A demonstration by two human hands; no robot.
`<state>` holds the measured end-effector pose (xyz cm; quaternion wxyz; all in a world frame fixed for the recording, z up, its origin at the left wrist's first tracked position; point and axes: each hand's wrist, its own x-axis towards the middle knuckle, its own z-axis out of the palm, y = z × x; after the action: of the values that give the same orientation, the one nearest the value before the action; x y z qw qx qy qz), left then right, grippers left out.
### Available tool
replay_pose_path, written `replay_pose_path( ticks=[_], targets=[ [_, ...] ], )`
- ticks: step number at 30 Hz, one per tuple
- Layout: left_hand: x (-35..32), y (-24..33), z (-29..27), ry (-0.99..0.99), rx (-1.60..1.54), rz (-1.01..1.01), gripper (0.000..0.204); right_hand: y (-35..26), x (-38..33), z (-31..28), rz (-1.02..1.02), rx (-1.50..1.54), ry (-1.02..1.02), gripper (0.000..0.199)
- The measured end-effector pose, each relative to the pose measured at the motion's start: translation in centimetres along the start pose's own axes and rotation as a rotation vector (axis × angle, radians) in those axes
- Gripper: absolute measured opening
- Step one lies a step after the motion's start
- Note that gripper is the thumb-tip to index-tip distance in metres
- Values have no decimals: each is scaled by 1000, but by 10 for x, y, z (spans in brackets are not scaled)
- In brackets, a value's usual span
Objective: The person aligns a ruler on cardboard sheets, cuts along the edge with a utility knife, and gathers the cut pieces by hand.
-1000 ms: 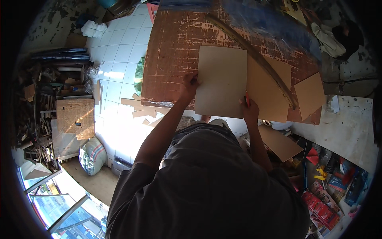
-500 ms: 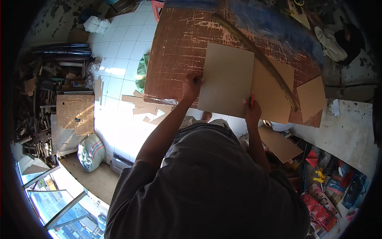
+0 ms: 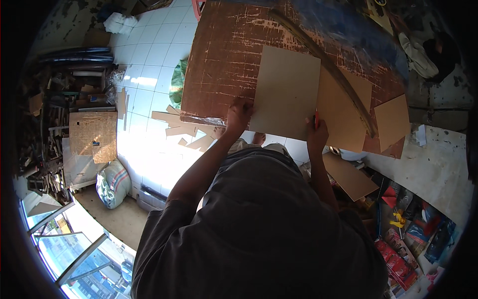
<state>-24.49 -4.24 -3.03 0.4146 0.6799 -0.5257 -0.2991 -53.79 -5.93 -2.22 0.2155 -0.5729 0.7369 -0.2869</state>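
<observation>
Pressing down on a tan cardboard sheet lying on the scuffed brown table — left hand curled at its near-left edge, right hand gripping a red-handled tool at its near-right corner.

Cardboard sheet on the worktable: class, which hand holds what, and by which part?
Left hand presses the cardboard sheet at its near-left corner; right hand grips a small red tool at the sheet's near-right corner.
</observation>
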Motion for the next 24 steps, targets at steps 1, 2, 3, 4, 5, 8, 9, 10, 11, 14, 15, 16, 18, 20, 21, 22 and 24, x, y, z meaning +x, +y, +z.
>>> replay_pose_path(
  ticks=[1,2,3,4,5,8,9,10,11,14,15,16,18,20,21,22,24],
  targets=[
    [0,-3,1,2,1,-3,16,-1,0,0,3,-12,2,44],
    [0,-5,2,-3,52,31,17,-3,0,-1,7,-23,4,44],
    [0,-8,2,-8,103,64,19,-7,0,-3,6,-23,1,44],
    [-1,-11,3,-7,104,62,19,-11,-1,-6,17,-8,-22,42],
    [-1,-13,3,9,105,85,19,-14,-1,-7,27,7,-45,40],
    [-4,-17,5,12,93,84,19,-12,-1,-7,33,-24,-57,41],
    [-3,-16,5,0,82,63,19,-10,-2,-6,34,-24,-58,41],
    [-3,-14,5,0,83,63,19,-8,-3,-5,36,-22,-54,41],
    [-4,-12,5,37,58,93,18,-6,-4,-4,37,-19,-50,42],
    [-5,-3,5,89,30,128,17,-10,-5,-5,52,15,-51,43],
    [-5,-3,5,104,26,136,16,-9,-5,-3,50,14,-52,43],
    [-6,-4,5,106,25,135,16,-7,-6,-2,55,-32,-47,43],
    [-7,-4,4,110,86,152,17,-5,-6,0,56,-80,-41,44],
    [-8,-5,6,107,65,126,17,-4,-8,1,85,-116,-52,45],
    [-9,-6,7,101,46,101,17,-7,-10,0,82,-117,-52,45],
    [-8,-6,8,104,44,100,17,-11,-12,0,36,-51,-5,45],
    [-9,-6,11,117,40,107,18,-14,-13,-1,-11,11,41,45]
  ],
)
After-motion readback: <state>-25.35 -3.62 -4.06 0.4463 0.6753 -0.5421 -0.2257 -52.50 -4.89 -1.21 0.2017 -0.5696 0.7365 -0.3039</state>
